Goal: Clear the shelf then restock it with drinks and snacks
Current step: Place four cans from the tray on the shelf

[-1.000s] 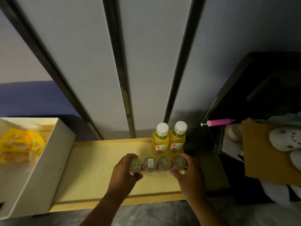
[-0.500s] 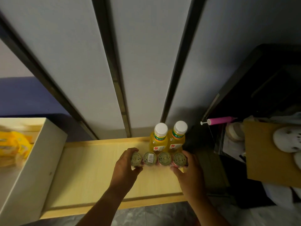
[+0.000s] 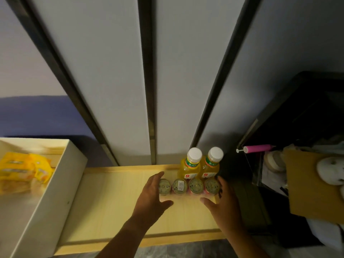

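A: Pale wooden shelf [image 3: 119, 211], mostly bare on its left half. Against the wall at its right end, two yellow bottles [image 3: 200, 167] upright, side by side.

B: Just in front of those, row of four small cups [image 3: 188, 186], lids up, touching one another, standing on the shelf.

A: Gripped at both ends half a second ago. Now let go?

B: Looks so. Left hand [image 3: 152, 198] opened, fingers straight alongside the left end cup, thumb spread wide. Right hand [image 3: 223, 200] likewise released, fingers flat beside the right end cup. Contact or a slim gap: cannot tell.

A: Meaning for the job?

B: Probably the cups placed, restocking under way. Off to the left, white box [image 3: 61, 185] with yellow snack packs [image 3: 24, 170] inside, likely next.
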Demonstrator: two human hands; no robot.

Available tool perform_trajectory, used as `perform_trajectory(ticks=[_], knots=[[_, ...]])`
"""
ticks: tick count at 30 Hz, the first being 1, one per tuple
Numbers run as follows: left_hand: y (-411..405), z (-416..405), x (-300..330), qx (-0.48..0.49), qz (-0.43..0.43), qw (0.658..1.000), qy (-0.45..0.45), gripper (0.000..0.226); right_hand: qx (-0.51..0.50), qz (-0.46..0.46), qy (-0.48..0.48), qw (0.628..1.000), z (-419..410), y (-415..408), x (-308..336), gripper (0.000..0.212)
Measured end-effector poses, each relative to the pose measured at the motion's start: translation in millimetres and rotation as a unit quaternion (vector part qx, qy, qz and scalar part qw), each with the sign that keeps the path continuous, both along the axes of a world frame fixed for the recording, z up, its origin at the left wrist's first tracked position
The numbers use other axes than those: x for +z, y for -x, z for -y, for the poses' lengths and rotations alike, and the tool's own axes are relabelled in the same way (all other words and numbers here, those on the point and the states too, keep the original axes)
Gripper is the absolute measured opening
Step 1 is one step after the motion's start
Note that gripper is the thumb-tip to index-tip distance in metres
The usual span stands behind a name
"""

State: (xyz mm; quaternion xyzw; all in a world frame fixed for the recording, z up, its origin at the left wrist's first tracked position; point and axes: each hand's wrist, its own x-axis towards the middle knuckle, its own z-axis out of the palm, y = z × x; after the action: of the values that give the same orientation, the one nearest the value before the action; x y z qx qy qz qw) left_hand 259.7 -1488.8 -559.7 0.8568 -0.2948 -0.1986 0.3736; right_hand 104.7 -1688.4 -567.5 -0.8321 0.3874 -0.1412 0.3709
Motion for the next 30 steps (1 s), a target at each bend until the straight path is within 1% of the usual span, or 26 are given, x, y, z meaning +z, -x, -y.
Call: perform_trajectory(ticks=[1,2,5,6,8,11,14,17,19,22,26,28,30], knots=[[-0.9,-3.9,4.9,-0.011,0.015,1.0,-0.007,0.095,0.0,-0.015,0.011,1.0,-0.8,1.7,7.6,0.086],[-1.9,-7.0,12.8,-0.019,0.04,0.999,-0.012,0.092,0.001,-0.019,0.028,0.999,-1.1,3.1,18.1,0.085],[-10.8,-10.5,54.3,-0.018,0.111,0.994,0.005,0.071,0.007,0.005,0.104,0.995,-3.2,0.5,66.7,0.071],[-15.2,-10.0,73.4,-0.014,0.128,0.992,0.006,0.068,0.015,0.001,0.133,0.991,-4.6,-2.8,86.9,0.067],[-24.0,-10.4,114.5,-0.012,0.172,0.985,0.006,0.068,0.034,0.012,0.169,0.985,-7.2,-12.1,126.2,0.065],[-29.7,-24.1,182.6,-0.005,0.249,0.969,-0.006,0.068,0.088,0.051,0.211,0.972,-17.4,-28.8,183.9,0.067],[-25.3,-59.7,239.3,0.024,0.275,0.961,-0.024,0.069,0.147,0.067,0.226,0.961,-37.8,-41.2,236.5,0.069],[-14.2,-113.9,277.1,0.083,0.293,0.951,-0.047,0.069,0.204,0.074,0.256,0.942,-71.9,-51.7,272.4,0.068],[-0.3,-158.3,296.1,0.116,0.305,0.943,-0.074,0.072,0.24,0.073,0.251,0.935,-107.5,-55.7,289.7,0.065],[21.1,-234.4,319.0,0.17,0.294,0.935,-0.1,0.074,0.298,0.111,0.257,0.913,-172.4,-60.9,306.1,0.065],[51.8,-345.9,342.7,0.234,0.299,0.916,-0.132,0.07,0.381,0.129,0.279,0.872,-275.8,-66.5,323.9,0.068],[71.7,-405.1,353.4,0.275,0.293,0.904,-0.147,0.069,0.421,0.129,0.292,0.849,-338.0,-70.1,335.3,0.073],[93.6,-467.6,362.5,0.315,0.281,0.893,-0.156,0.07,0.466,0.132,0.302,0.821,-406.2,-71.1,346.0,0.074]])
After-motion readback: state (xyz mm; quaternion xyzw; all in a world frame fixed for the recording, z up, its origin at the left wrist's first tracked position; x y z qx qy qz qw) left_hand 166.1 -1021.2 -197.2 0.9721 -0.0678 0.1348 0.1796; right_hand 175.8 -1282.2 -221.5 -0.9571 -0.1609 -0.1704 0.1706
